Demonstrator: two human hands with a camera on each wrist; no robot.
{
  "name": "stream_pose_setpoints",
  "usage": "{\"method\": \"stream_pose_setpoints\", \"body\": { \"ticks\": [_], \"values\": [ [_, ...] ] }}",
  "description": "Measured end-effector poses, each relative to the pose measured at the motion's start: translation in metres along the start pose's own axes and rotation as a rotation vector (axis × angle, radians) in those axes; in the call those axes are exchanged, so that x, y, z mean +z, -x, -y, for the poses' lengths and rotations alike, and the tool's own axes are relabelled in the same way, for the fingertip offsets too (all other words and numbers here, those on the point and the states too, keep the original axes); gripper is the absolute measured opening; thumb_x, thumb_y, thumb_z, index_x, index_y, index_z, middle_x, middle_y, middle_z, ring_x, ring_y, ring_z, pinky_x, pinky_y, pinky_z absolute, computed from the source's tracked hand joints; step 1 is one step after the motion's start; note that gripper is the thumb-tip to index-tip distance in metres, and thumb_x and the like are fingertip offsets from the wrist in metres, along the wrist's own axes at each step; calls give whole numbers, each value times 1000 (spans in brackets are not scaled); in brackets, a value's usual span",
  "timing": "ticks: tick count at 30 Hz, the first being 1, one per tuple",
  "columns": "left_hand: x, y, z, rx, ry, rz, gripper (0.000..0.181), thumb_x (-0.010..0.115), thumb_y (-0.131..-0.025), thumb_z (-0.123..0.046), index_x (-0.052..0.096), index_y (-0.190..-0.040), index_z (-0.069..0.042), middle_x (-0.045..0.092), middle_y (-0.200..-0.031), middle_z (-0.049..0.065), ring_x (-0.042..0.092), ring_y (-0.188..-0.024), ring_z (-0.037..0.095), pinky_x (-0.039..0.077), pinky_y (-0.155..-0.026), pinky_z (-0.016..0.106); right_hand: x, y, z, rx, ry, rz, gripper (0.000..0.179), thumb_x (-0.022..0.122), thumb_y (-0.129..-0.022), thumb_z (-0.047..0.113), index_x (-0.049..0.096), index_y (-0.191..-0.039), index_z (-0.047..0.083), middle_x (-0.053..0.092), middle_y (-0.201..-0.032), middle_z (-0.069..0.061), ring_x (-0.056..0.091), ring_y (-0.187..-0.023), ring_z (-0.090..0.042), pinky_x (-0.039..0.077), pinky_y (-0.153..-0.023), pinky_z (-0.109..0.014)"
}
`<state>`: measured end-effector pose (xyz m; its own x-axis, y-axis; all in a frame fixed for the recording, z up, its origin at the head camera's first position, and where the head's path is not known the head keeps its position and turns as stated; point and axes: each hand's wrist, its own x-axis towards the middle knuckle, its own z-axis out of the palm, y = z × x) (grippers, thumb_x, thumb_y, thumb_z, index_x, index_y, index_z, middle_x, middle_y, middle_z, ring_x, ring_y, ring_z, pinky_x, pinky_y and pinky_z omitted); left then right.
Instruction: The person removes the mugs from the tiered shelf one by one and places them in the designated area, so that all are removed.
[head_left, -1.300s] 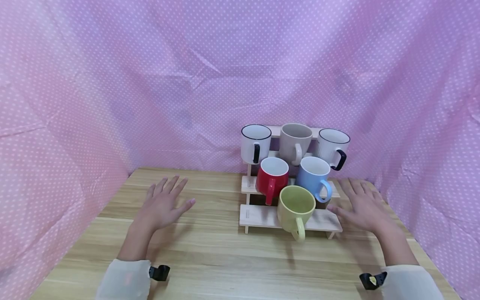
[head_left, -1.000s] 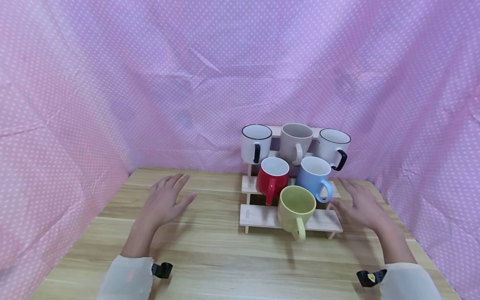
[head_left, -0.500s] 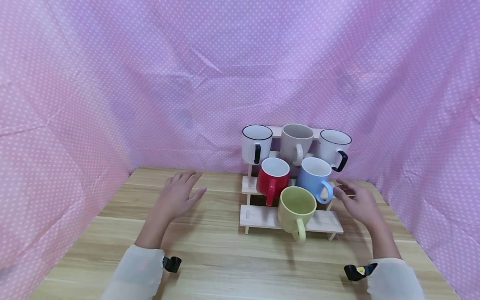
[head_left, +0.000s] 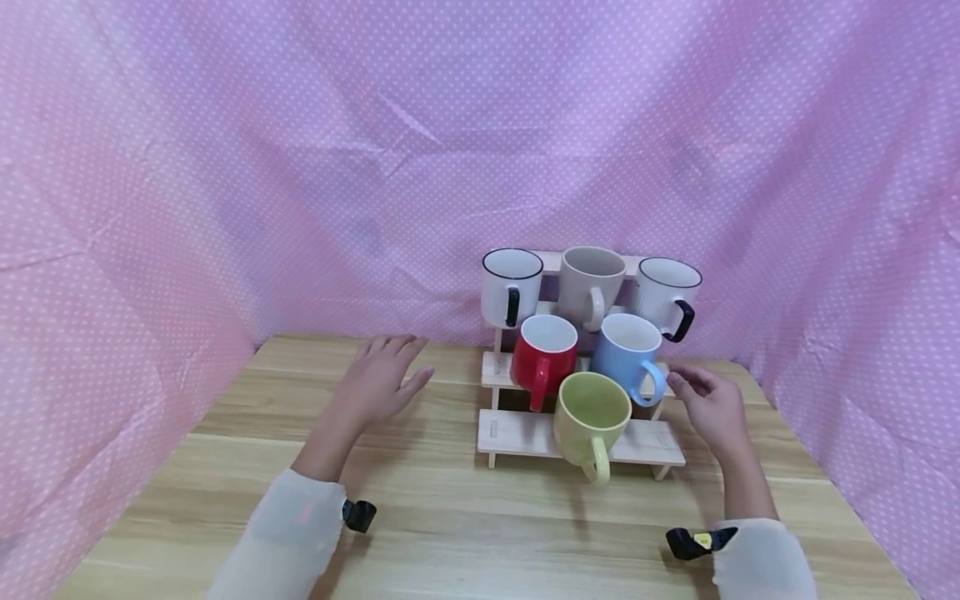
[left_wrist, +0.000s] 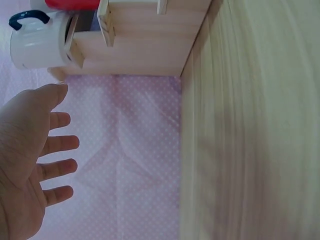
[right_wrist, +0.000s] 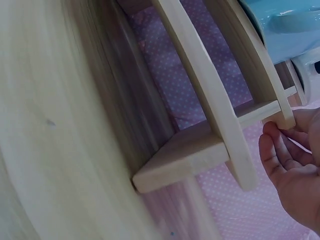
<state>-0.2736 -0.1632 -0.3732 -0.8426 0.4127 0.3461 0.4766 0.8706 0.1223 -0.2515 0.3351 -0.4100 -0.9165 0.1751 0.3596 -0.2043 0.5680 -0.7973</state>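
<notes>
A stepped wooden rack stands on the table and bears several mugs. Its top step carries a white mug with a black handle, a grey mug and another white mug. A red mug and a light blue mug share the middle step, and a green mug sits on the lowest. My right hand pinches the right end of the middle step with curled fingers. Left of the rack, my left hand hovers with fingers spread, touching nothing.
The wooden table runs under both arms. Pink dotted cloth hangs behind the table and along both sides. A small black device sits at the left wrist and another black device at the right wrist.
My left hand has moved right, toward the rack. My right hand has moved in from the right, and its spread fingers have curled onto the middle step's end. The mugs have stayed put.
</notes>
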Motion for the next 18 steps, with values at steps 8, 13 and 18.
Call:
{"method": "stream_pose_setpoints", "body": {
  "ticks": [8,13,18],
  "values": [
    [-7,-21,-18,27,2,-29,58,49,-106,-47,49,-151,-10,53,-148,14,45,-138,37,34,-116,58,-1,-2,1,134,-190,55,48,60,-105,25,56,-138,-11,68,-109,13,65,-86,4,60,-80,-22],
    [-14,-36,-33,64,8,-55,58,49,-106,-46,48,-153,-12,54,-148,13,46,-138,35,35,-116,57,-7,-1,3,152,-253,90,50,62,-104,20,52,-139,-15,67,-103,23,67,-85,3,60,-80,-22],
    [-19,-48,-48,90,66,-91,55,51,-106,-42,48,-152,-12,55,-148,13,47,-138,34,36,-116,55,-8,0,-1,156,-242,114,51,62,-104,21,52,-139,-14,66,-101,26,68,-85,2,60,-80,-22]
  ]
}}
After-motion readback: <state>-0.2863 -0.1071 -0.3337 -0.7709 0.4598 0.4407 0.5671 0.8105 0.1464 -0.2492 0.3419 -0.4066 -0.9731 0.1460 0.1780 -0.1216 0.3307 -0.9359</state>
